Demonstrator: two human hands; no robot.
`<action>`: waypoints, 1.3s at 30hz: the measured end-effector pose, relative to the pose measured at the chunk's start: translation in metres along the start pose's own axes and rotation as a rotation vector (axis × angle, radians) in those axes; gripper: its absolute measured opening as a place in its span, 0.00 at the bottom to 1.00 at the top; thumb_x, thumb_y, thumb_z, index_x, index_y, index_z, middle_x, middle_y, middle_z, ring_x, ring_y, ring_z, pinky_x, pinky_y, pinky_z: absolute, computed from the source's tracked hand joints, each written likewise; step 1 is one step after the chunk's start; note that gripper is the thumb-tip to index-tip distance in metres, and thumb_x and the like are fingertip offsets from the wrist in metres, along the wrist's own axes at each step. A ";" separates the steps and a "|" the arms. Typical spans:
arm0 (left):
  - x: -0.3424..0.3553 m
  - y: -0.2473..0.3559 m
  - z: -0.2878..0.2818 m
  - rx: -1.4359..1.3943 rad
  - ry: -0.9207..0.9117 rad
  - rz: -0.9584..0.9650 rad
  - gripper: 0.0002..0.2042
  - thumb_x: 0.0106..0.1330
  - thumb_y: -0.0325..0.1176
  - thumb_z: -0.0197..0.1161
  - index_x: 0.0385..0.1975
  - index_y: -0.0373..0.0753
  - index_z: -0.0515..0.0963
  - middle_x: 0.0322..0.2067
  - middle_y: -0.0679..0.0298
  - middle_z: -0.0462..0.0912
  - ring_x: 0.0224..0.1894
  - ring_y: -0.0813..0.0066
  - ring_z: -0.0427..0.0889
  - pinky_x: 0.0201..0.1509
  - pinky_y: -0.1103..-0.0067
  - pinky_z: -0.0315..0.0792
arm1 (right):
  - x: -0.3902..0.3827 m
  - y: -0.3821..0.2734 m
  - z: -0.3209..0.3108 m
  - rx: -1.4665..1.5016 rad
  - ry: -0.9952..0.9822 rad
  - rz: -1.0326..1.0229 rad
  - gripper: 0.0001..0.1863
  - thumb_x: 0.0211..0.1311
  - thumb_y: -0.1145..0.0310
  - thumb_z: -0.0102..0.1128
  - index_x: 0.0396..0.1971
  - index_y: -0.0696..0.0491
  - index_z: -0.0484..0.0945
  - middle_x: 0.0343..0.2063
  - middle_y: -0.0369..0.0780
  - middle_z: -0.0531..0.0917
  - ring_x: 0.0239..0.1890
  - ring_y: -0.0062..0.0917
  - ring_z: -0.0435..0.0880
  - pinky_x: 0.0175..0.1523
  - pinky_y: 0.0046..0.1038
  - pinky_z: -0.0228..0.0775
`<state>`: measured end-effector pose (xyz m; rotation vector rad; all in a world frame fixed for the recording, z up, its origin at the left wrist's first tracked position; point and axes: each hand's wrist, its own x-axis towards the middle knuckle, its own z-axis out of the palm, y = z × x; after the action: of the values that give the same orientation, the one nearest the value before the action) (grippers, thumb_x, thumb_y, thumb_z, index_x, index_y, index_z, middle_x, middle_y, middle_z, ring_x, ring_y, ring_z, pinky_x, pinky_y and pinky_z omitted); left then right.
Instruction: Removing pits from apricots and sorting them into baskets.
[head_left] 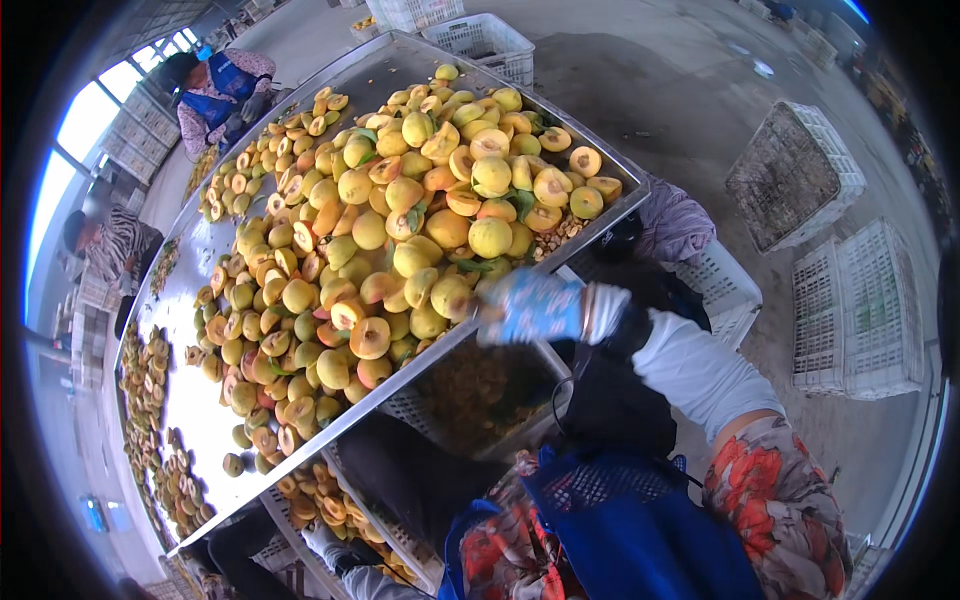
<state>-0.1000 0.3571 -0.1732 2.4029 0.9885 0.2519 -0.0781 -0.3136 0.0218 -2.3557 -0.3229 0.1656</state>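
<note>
The person's right hand [530, 308], in a blue patterned glove with a white cuff, reaches out to the near edge of the metal worktop [200, 400]; its fingers curl toward the heap of fruit [400, 230], but the glove is blurred, so it cannot be told how far the hand is closed or whether it grips a peach; the nearest whole peach [450, 295] sits just beside the fingertips, at the rim of the worktop. The left hand [325, 540] shows low in the picture in a pale glove, over a tray of halved peaches [325, 500] under the worktop edge; whether it holds anything cannot be told.

The heap covers most of the worktop; whole yellow peaches lie mixed with cut halves showing orange flesh and dark pit hollows, and green leaves lie among them. Below the right hand a white plastic crate [470, 390] holds a brown mass of pits. The person wears a blue apron [620, 520] and flowered sleeves.

Across the worktop 2 other people sit: 1 in a blue apron [215, 90], 1 in a striped top [115, 245]. White crates [860, 310] stand stacked on the concrete floor [680, 90] at the right; 2 more stand beyond the far end of the worktop.
</note>
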 end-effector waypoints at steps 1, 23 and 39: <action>-0.003 0.003 0.002 -0.009 -0.005 -0.022 0.17 0.60 0.33 0.64 0.43 0.27 0.74 0.41 0.48 0.81 0.42 0.57 0.80 0.47 0.69 0.72 | 0.001 0.025 -0.009 -0.018 0.119 -0.027 0.18 0.56 0.54 0.62 0.36 0.54 0.77 0.25 0.42 0.80 0.31 0.32 0.82 0.38 0.31 0.73; -0.156 0.310 0.018 -0.818 -0.052 0.798 0.16 0.65 0.19 0.55 0.53 0.31 0.71 0.51 0.57 0.74 0.51 0.67 0.74 0.57 0.74 0.69 | 0.128 0.055 -0.055 -0.294 0.504 0.034 0.18 0.61 0.54 0.52 0.46 0.46 0.78 0.44 0.44 0.80 0.56 0.41 0.73 0.58 0.38 0.67; -0.247 0.407 0.011 -0.987 -0.688 0.679 0.24 0.67 0.24 0.56 0.63 0.35 0.64 0.51 0.60 0.76 0.42 0.81 0.77 0.45 0.86 0.72 | 0.095 -0.036 0.038 0.168 0.168 -0.354 0.20 0.59 0.55 0.59 0.46 0.51 0.76 0.38 0.47 0.81 0.42 0.42 0.80 0.45 0.39 0.72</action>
<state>-0.0284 -0.0618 0.0413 1.5839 -0.2727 0.0860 -0.0020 -0.2367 0.0174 -2.0922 -0.6103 -0.1675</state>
